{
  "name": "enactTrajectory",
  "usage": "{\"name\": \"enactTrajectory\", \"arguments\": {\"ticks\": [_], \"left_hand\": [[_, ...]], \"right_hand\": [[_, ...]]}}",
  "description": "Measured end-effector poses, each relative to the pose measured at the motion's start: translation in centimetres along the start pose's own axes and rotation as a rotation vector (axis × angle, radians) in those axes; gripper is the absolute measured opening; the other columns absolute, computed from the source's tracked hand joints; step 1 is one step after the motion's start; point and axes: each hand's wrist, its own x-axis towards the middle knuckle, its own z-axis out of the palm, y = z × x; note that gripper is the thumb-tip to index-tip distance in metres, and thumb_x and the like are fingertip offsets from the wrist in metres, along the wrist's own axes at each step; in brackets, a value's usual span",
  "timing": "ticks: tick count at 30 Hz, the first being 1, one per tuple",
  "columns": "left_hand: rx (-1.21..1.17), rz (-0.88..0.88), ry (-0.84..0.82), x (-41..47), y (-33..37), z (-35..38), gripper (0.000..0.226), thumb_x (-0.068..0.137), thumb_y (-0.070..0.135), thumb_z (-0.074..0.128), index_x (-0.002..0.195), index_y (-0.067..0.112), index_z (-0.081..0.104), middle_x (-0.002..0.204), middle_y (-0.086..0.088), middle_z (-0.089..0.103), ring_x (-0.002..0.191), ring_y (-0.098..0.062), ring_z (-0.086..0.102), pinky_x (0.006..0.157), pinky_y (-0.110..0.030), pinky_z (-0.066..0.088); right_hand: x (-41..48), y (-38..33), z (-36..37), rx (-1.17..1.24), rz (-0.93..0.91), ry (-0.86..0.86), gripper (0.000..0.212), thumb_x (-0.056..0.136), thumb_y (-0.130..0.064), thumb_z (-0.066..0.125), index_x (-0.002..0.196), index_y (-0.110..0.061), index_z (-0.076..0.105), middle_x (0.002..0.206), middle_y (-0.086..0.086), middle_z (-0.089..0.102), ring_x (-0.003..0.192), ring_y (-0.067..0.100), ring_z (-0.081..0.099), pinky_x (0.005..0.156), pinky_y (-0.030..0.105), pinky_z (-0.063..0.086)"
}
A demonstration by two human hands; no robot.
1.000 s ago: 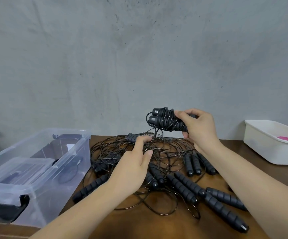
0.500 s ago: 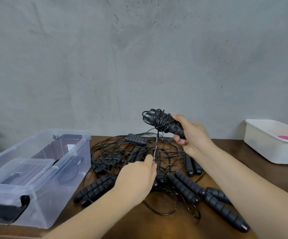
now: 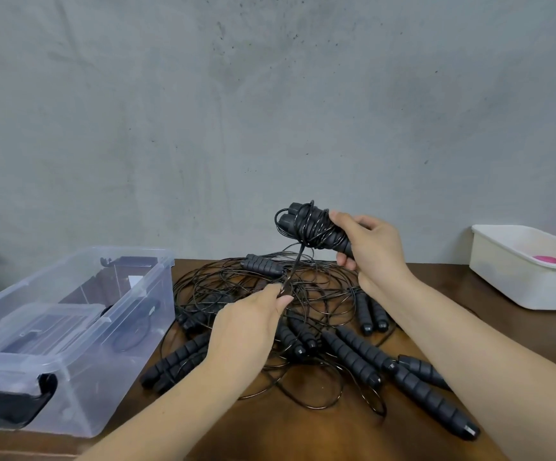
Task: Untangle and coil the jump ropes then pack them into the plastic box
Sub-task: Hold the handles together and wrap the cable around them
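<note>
Left grip and right grip are bare hands on bare forearms.

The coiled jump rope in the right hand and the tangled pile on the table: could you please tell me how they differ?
The coiled jump rope is held up off the table by the right hand; the tangled pile lies on it. The coiled jump rope has its cord wound tightly round its paired handles; the tangled pile has cords spread in loose loops with handles scattered. Both are black with ribbed handles.
</note>
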Motion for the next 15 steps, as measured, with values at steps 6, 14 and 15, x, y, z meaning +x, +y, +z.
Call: {"name": "enactTrajectory", "arguments": {"ticks": [6,14,15], "left_hand": [[-0.057,0.012,0.086,0.6,-1.4,-0.5,0.03,0.103,0.055,0.04,0.103,0.025,0.041,0.054,0.011,0.046,0.041,-0.017,0.052,0.042,-0.032,0.045],[0.163,0.123,0.082,1.3,-3.8,2.5,0.049,0.11,0.047,0.042,0.071,0.02,0.056,0.062,0.006,0.05,0.054,-0.021,0.051,0.058,-0.037,0.044],[0.192,0.116,0.057,1.2,-3.8,2.9,0.045,0.108,0.045,0.048,0.07,0.021,0.056,0.06,0.007,0.05,0.051,-0.021,0.052,0.055,-0.035,0.043]], "right_hand": [[-0.2,-0.1,-0.2,0.011,0.072,-0.012,0.034,0.09,-0.035,0.085,0.099,-0.004,0.073,0.077,0.013,0.072,0.041,0.02,0.05,0.035,0.025,0.033],[-0.8,-0.8,0.1,0.202,0.273,-0.111,0.032,0.089,-0.032,0.085,0.099,-0.007,0.068,0.075,0.007,0.069,0.045,0.018,0.044,0.032,0.021,0.029],[-0.8,-0.8,0.1,0.222,0.291,-0.128,0.033,0.089,-0.032,0.085,0.101,-0.007,0.068,0.076,0.007,0.069,0.045,0.017,0.044,0.032,0.021,0.028]]}}
